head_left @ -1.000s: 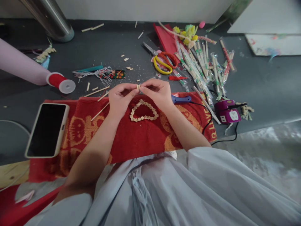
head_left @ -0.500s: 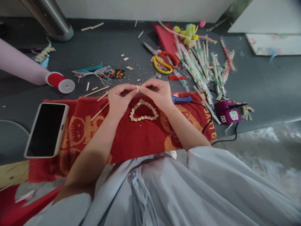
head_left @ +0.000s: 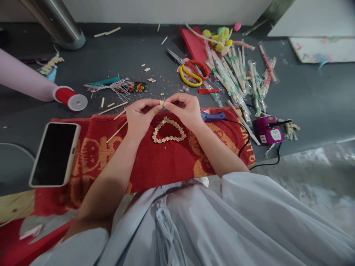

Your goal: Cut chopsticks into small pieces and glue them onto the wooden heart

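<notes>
Pinched between the fingertips of both hands are small pale wooden stick pieces (head_left: 162, 103). My left hand (head_left: 141, 114) closes on them from the left, and my right hand (head_left: 185, 109) from the right. Just below the hands a heart-shaped ring of short wooden pieces (head_left: 155, 137) lies on the red towel (head_left: 161, 166). A blue-handled tool with a black cord (head_left: 213, 116) lies beside my right wrist, its front end hidden by the hand. Thin wooden sticks (head_left: 118, 132) lie left of my left hand.
Scissors with yellow and red handles (head_left: 191, 75) lie beyond my hands. Wrapped chopsticks (head_left: 230, 79) are heaped at the right, near a purple plug block (head_left: 267, 130). On the left are a red thread spool (head_left: 66, 95) and a phone (head_left: 54, 154). A metal cylinder (head_left: 59, 22) stands behind.
The view has shifted very slightly. Both hands stay pinched together on the small wooden pieces, which look turned a little more upright.
</notes>
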Demonstrator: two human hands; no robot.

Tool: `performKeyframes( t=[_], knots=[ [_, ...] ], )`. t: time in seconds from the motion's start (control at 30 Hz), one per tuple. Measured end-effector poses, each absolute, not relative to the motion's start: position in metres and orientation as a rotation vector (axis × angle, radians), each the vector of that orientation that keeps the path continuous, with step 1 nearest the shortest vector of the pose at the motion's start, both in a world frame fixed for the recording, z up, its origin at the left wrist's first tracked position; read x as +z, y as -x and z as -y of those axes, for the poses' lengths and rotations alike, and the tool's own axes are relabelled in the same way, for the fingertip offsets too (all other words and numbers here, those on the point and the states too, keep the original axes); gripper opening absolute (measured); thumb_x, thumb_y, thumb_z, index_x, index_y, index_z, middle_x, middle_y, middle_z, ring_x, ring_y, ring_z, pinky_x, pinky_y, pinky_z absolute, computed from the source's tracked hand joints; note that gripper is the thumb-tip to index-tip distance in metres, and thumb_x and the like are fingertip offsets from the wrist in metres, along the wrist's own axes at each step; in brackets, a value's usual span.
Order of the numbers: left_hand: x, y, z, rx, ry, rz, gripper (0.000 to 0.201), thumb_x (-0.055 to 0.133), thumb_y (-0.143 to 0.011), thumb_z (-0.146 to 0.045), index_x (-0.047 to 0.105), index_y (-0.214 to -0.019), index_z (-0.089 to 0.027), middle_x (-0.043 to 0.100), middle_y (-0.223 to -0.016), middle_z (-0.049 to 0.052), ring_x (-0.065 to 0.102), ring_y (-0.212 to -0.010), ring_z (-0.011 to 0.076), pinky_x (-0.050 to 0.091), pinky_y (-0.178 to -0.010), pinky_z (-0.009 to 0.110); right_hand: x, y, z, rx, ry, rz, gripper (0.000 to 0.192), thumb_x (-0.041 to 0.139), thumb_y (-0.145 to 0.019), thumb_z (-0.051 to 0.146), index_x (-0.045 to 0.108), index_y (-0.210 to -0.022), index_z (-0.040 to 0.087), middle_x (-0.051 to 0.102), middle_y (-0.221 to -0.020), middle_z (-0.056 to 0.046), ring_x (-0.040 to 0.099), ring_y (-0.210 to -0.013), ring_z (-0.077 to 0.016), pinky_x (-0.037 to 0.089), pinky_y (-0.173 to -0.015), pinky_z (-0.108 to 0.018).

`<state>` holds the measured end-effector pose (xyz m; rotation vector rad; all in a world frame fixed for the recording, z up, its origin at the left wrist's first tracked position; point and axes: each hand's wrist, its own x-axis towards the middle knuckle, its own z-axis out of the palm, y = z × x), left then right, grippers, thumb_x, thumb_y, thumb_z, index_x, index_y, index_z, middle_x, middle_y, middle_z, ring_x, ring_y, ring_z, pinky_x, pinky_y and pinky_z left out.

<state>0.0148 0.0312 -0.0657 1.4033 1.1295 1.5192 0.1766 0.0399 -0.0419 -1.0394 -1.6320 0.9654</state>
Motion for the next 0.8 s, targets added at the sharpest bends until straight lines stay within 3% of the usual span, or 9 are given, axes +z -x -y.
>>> performKeyframes(
  t=[0.33, 0.8],
  knots=[
    [-0.0675, -0.0154, -0.0328, 1.491, -1.361, -1.048, 0.031, 0.086, -0.063, -0.043, 0.071, -0.079, -0.021, 0.073, -0.077, -0.001, 0.068, -0.067, 0.0110, 0.056, -0.066, 0.024, -0.0432, -0.1775, -0.0419, 1.081, 1.037, 1.588, 0.027, 0.069, -0.079, 0.044, 0.068, -0.079, 0.017, 0.068, -0.076, -0.001, 0.062, -0.070, -0.0099, 0.053, -0.069, -0.025],
    [-0.0621, -0.0122, -0.0301, 1.458, -1.543, -1.215, 0.016, 0.078, -0.075, -0.036, 0.073, -0.078, -0.021, 0.075, -0.080, 0.000, 0.068, -0.074, 0.0132, 0.055, -0.072, 0.026, -0.0422, -0.1783, -0.0398, 0.926, 1.083, 1.710, 0.017, 0.064, -0.082, 0.033, 0.067, -0.081, 0.017, 0.067, -0.079, -0.001, 0.057, -0.072, -0.0095, 0.050, -0.069, -0.025]
  ],
)
